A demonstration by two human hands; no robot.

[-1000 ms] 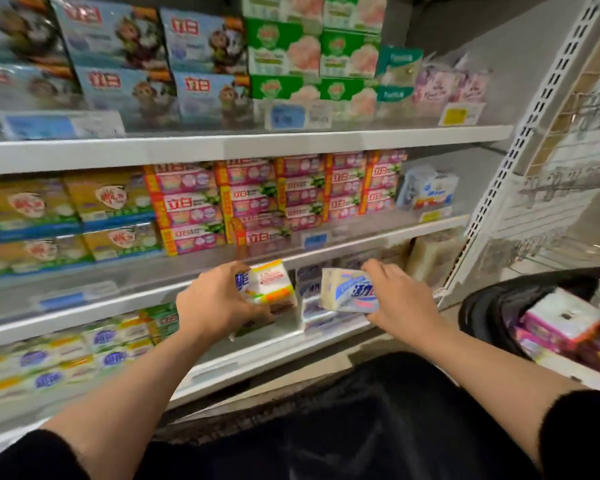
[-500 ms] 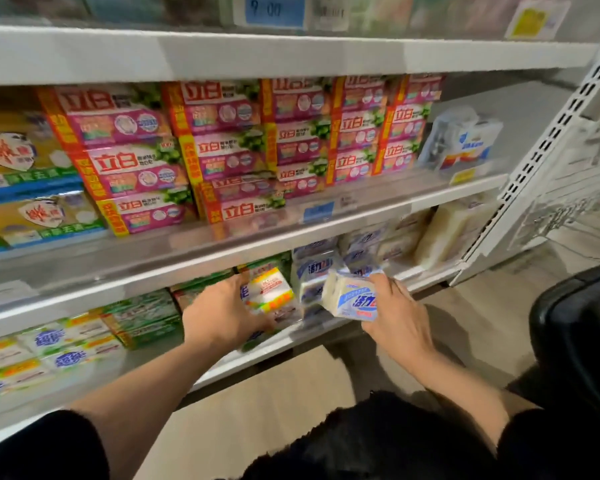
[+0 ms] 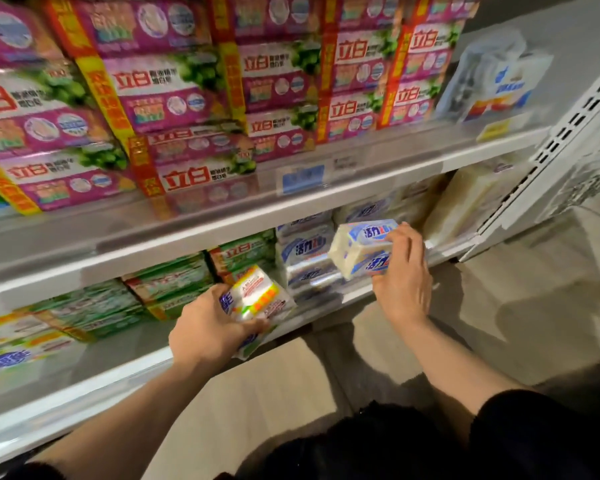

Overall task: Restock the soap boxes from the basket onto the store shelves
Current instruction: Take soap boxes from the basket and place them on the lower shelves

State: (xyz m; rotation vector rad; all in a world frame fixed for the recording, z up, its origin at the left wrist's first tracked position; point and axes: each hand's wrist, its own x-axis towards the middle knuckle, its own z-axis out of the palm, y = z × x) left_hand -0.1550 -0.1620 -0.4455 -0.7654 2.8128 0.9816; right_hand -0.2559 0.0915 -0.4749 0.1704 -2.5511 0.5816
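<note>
— Where were the soap boxes at that moment?

— One in each hand, both at the lower shelf [image 3: 329, 299]. The right hand [image 3: 400, 278] gripped a white-and-blue soap box [image 3: 361, 249], fingers curled over its top and thumb under it, tilted and held just in front of the stack of matching blue-and-white boxes [image 3: 305, 258] near the shelf's front edge, toward its right end.

— And the left?

— The left hand [image 3: 210, 329] clamped a white soap pack with a yellow and red label [image 3: 257, 296], fingers wrapped round its near side. It sat at the front edge of the same shelf, just left of the blue-and-white stack and in front of the green boxes [image 3: 174, 282].

— Was either box resting on the shelf?

— I could not tell; the hands hid the undersides.

— What surrounded them?

— The shelf above [image 3: 222, 216] carried stacked pink-and-purple boxes [image 3: 174, 88] with red and yellow bands along most of its length, and a clear-wrapped white-and-blue pack [image 3: 499, 81] at its right end. A blue price tag [image 3: 302, 178] sat on that shelf's front rail. Cream-coloured bars [image 3: 465, 199] stood at the lower shelf's right end, by the white perforated upright [image 3: 568, 140]. Black sleeves [image 3: 534, 427] covered the person's upper arms.
</note>
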